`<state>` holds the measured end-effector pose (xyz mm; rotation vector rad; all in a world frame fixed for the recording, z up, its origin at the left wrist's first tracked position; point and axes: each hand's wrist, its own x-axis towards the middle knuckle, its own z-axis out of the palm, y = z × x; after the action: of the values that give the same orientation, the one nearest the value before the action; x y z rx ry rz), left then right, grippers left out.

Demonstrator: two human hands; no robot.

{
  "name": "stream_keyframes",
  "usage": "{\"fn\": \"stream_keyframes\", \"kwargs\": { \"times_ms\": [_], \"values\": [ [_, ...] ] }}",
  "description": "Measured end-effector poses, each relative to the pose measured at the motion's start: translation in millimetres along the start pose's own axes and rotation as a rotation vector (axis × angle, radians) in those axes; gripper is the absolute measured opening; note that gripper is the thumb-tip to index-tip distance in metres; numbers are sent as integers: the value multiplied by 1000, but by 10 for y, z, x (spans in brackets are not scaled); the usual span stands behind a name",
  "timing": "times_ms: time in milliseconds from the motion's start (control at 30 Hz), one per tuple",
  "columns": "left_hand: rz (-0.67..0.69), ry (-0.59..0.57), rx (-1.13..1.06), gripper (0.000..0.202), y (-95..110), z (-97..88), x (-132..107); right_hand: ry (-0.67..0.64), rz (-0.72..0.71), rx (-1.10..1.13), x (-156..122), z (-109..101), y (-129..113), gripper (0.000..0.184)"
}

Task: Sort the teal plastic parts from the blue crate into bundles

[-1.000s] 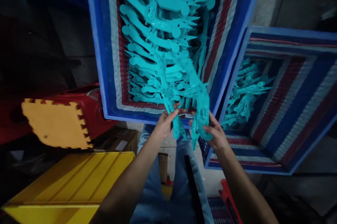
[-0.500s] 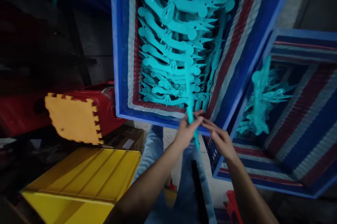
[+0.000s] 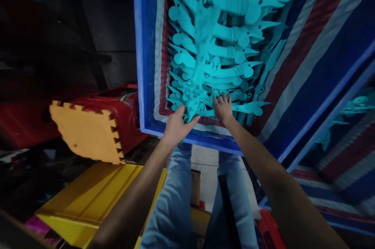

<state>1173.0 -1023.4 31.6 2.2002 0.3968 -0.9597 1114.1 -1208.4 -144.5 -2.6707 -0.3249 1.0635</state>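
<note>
My left hand [image 3: 179, 126] grips the near end of a long turquoise plastic part [image 3: 200, 54], between thumb and fingers at the crate's near rim. This part is slightly blurred and lies lengthwise across the view, over the stacked parts. My right hand [image 3: 224, 109] is open, its fingers spread over the near end of the stack; whether it touches a part I cannot tell. Rows of similar turquoise parts [image 3: 234, 54], with pointed ends and round discs, fill much of the blue crate [image 3: 139, 65]. Striped red, white and blue cloth lines the crate.
To the right stands a second blue crate [image 3: 293, 167] with striped lining and some turquoise parts [image 3: 359, 102]. An orange foam mat piece [image 3: 84, 132] leans against a red plastic object [image 3: 129, 112] on the left. Below it sits a yellow bin [image 3: 88, 198].
Both hands have moved forward and apart. The left still holds the long part, which now reaches further over the stack; the right has gone to the stacked parts. The view has shifted closer to the crate.
</note>
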Motion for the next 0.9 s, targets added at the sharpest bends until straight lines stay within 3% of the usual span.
{"fn": "stream_keyframes", "kwargs": {
  "times_ms": [100, 233, 300, 367, 533, 633, 700, 733, 833, 900],
  "values": [
    [101, -157, 119, 37, 63, 55, 163, -6, -233, 27, -417, -472, -108, 36],
    [195, -506, -55, 51, 90, 192, 119, 30, -503, 81, -846, -1087, -245, 25],
    [173, -559, -168, 64, 75, 233, 3, 89, -564, 113, -955, -1267, -277, 20],
    [135, -496, -264, 72, 65, 231, -123, 218, -553, 153, -1009, -1350, -302, 19],
    [-6, -277, -465, 56, 102, 40, -319, 552, -481, 385, -874, -1285, -305, 31],
    [-172, -167, -591, 44, 46, -138, -402, 721, -119, 517, -497, -1152, -41, 44],
    [-298, -125, -690, 38, -57, -236, -462, 667, 159, 463, -136, -1044, 287, 48],
    [-360, -102, -745, 37, -118, -270, -492, 575, 211, 397, 55, -989, 476, 52],
    [-533, -107, -927, 36, -268, -285, -571, 374, 206, 313, 558, -835, 1010, 61],
    [-612, -169, -1010, 36, -310, -223, -625, 347, 160, 370, 754, -748, 1257, 56]
  ]
}}
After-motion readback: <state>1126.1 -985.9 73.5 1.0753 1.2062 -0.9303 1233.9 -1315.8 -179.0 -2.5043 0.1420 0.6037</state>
